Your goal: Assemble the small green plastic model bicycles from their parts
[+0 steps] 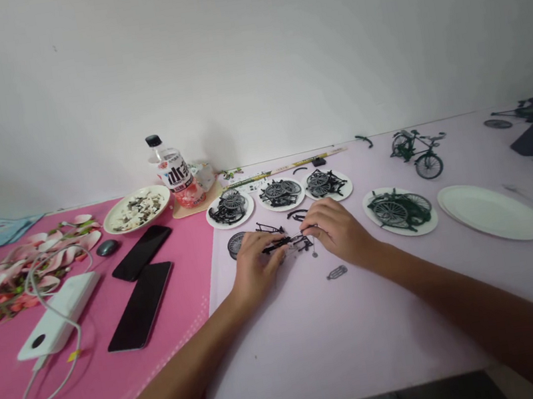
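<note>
My left hand (253, 266) is closed on a small black model bicycle part (274, 246), low over the table. My right hand (336, 229) pinches a thin tool with a metallic shaft (295, 238), its tip against the black part; the fingers hide its handle. A black spoked wheel (236, 245) lies beside my left hand, and a black frame piece (270, 228) lies just beyond it. A curved black piece (297, 215) rests behind my fingertips. Nearer to me lies a small flat grey rack-like part (337, 272).
Behind my hands stand white plates (251, 214) of black bicycle parts; to the right are a plate of green parts (401, 212), stacked plates (494, 214) and an assembled green bicycle (418, 152). At left lie phones (140, 307), a power strip (60, 316), a bottle (175, 173) and a bowl (122, 227).
</note>
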Motion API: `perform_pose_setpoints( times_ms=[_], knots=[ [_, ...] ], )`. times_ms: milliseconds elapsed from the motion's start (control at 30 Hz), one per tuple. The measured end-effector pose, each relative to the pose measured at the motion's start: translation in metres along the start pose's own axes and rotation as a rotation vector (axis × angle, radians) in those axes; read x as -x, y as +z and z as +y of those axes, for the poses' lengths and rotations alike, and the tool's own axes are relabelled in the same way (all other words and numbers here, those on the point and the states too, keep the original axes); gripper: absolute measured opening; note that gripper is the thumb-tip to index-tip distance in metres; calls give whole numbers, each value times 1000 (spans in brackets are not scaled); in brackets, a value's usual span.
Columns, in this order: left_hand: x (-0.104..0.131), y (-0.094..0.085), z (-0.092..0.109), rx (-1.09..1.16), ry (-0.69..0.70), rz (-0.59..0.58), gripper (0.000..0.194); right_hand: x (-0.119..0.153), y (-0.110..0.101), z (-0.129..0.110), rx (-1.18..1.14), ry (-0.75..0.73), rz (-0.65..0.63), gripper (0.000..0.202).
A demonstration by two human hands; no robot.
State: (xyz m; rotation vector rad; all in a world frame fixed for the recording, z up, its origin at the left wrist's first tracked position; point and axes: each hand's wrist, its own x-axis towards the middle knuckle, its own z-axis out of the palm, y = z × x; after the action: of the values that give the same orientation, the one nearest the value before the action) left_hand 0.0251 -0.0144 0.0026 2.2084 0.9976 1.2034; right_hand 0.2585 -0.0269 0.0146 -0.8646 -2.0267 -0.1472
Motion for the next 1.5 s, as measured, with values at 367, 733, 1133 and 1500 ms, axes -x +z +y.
perform_pose_setpoints(
  times_ms=[367, 733, 1133, 1500],
  knots=[
    [0, 0, 0, 5, -10, -7, 19, 1, -2, 1, -20, 19, -28, 13],
    [0, 1, 1, 26, -15, 0, 16, 4, -2, 4, -106, 116, -65, 37],
    [2, 3, 2, 44, 34, -13, 20, 12, 9, -10, -241, 185, -110, 19],
    [-7, -22, 8, -74, 88, -26, 37, 18, 12, -10, -229, 240, -44, 8]
  ],
)
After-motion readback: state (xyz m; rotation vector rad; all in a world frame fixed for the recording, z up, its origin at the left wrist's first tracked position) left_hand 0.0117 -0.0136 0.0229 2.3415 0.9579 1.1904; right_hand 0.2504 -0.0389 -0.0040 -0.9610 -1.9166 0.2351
